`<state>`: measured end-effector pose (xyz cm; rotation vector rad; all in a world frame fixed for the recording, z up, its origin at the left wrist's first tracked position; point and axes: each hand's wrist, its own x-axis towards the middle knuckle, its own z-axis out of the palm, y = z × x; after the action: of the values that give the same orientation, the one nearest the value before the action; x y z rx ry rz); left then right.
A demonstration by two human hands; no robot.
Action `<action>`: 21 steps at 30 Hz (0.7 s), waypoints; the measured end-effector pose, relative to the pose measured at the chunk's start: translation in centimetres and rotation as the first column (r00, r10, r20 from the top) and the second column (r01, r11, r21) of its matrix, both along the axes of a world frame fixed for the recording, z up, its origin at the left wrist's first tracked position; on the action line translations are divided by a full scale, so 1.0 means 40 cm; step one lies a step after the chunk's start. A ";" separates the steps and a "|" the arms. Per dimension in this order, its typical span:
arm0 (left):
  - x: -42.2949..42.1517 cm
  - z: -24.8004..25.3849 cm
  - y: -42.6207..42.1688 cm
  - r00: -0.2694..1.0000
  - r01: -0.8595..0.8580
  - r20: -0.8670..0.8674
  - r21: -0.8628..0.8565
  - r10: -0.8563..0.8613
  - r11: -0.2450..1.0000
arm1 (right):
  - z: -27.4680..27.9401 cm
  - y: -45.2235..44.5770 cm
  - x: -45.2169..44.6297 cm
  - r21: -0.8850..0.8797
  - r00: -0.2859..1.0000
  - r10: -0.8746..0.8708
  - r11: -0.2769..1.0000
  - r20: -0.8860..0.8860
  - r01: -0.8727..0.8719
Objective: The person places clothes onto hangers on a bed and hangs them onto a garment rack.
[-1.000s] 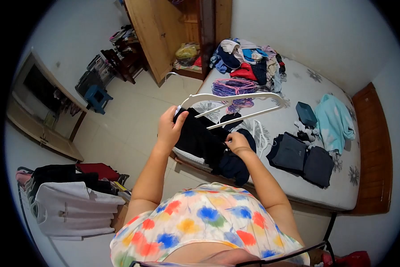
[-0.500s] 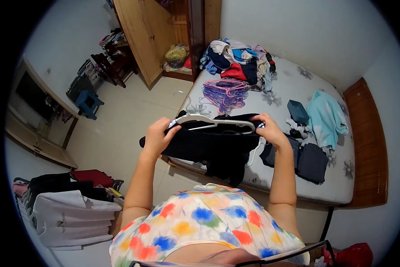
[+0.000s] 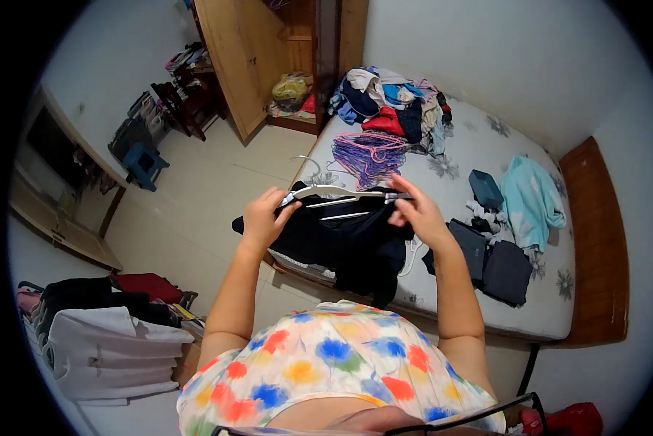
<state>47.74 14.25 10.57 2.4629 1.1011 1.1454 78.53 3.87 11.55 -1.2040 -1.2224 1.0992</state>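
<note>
A white hanger [image 3: 334, 190] lies across the top of a black garment [image 3: 341, 251], its hook pointing up and left. My left hand [image 3: 265, 218] pinches the garment and the hanger's left shoulder end. At the right end, my right hand [image 3: 417, 211] has its fingers apart, touching the garment's edge by the hanger. The garment hangs down over the edge of the bed. A second white hanger [image 3: 411, 256] lies on the bed just right of it.
On the bed [image 3: 472, 171] are heaped clothes [image 3: 384, 102], pink and purple hangers [image 3: 370, 154], folded dark clothes [image 3: 507, 272], a teal box [image 3: 485, 189] and a light-blue cloth [image 3: 530, 200]. Hung clothes [image 3: 108, 349] are at lower left; an open wardrobe [image 3: 250, 62] stands behind.
The hanger has gone from sticking out of the garment to lying along its top opening. My right hand has moved up to the hanger's right end, and its fingers have since spread.
</note>
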 end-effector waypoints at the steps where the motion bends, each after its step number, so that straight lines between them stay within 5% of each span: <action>1: -0.006 -0.002 0.004 1.000 -0.006 0.015 -0.010 0.006 1.000 | -0.001 0.000 0.015 0.142 0.953 -0.111 0.987 0.281 0.073; 3: -0.016 -0.009 0.010 0.997 0.002 0.080 -0.011 -0.001 1.000 | 0.017 -0.007 0.024 0.444 0.611 -0.392 0.893 0.688 0.073; 4: -0.023 -0.017 0.019 0.996 0.006 0.087 -0.001 -0.006 1.000 | 0.040 -0.003 0.014 0.615 0.462 -0.538 0.788 0.705 -0.019; 7: -0.024 -0.021 0.023 0.994 0.053 0.094 -0.025 -0.051 0.998 | 0.011 0.019 -0.012 0.580 0.434 -0.496 0.811 0.752 -0.080; 8: -0.017 -0.024 0.025 0.993 0.076 0.089 -0.018 -0.074 0.997 | -0.014 0.032 -0.015 0.517 0.516 -0.407 0.852 0.754 -0.083; 14: -0.054 -0.033 0.067 0.998 0.044 0.051 -0.148 -0.037 0.988 | -0.053 0.052 -0.006 0.483 0.523 -0.467 0.868 0.713 0.117; 17: -0.056 -0.029 0.085 0.997 0.073 0.028 0.055 -0.074 0.996 | -0.067 0.060 0.008 0.528 0.500 -0.519 0.838 0.693 0.139; 18: -0.062 -0.047 0.102 0.998 0.058 0.018 -0.012 -0.057 0.998 | -0.065 0.060 0.005 0.536 0.488 -0.533 0.831 0.691 0.148; 21: -0.060 -0.140 0.167 0.889 0.047 0.457 -0.081 -0.005 0.996 | -0.072 0.065 0.027 0.514 0.485 -0.567 0.820 0.666 0.252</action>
<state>45.33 20.94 4.96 1.9792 0.9466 1.5254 79.60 6.47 8.66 -1.6589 -1.5664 -0.1365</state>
